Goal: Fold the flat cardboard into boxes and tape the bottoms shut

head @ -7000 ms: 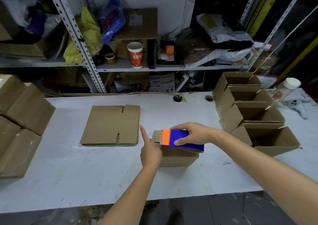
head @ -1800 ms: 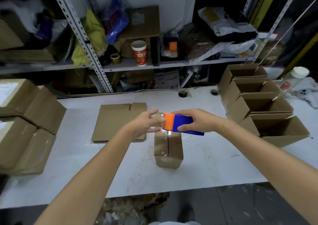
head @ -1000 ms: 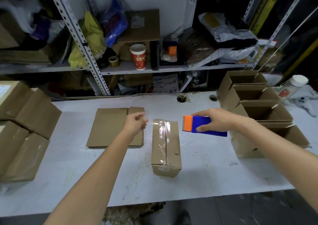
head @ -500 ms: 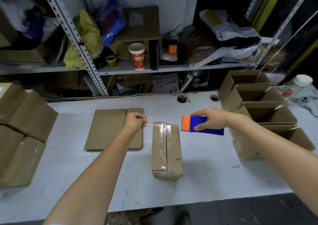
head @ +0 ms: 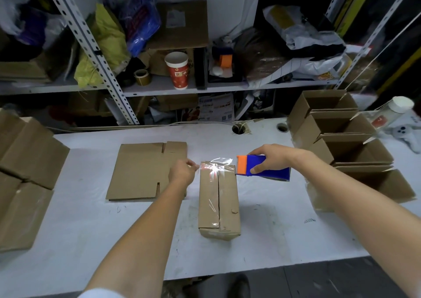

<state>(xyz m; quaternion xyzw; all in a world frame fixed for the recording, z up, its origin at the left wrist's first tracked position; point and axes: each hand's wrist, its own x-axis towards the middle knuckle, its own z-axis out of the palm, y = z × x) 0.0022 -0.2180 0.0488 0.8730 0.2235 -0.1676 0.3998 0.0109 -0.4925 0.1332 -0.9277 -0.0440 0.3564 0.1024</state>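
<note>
A folded cardboard box [head: 218,199] lies bottom-up in the middle of the white table [head: 79,224], with clear tape along its centre seam. My right hand [head: 275,158] grips a blue and orange tape dispenser [head: 262,167] just right of the box's far end. My left hand [head: 183,172] pinches the free end of a clear tape strip [head: 218,164] stretched across the box's far end to the dispenser. A flat cardboard blank [head: 145,171] lies to the left of the box, partly under my left forearm.
Several open folded boxes [head: 350,138] stand in a row at the right. More cardboard boxes [head: 25,174] sit at the left edge. A metal shelf [head: 159,85] with a paper cup [head: 177,69], tape roll and bags runs behind the table. A bottle [head: 391,113] lies at far right.
The dispenser has moved left, closer to the box's far end, and the tape strip between my two hands now spans the box's far end. My left hand still pinches the tape end.
</note>
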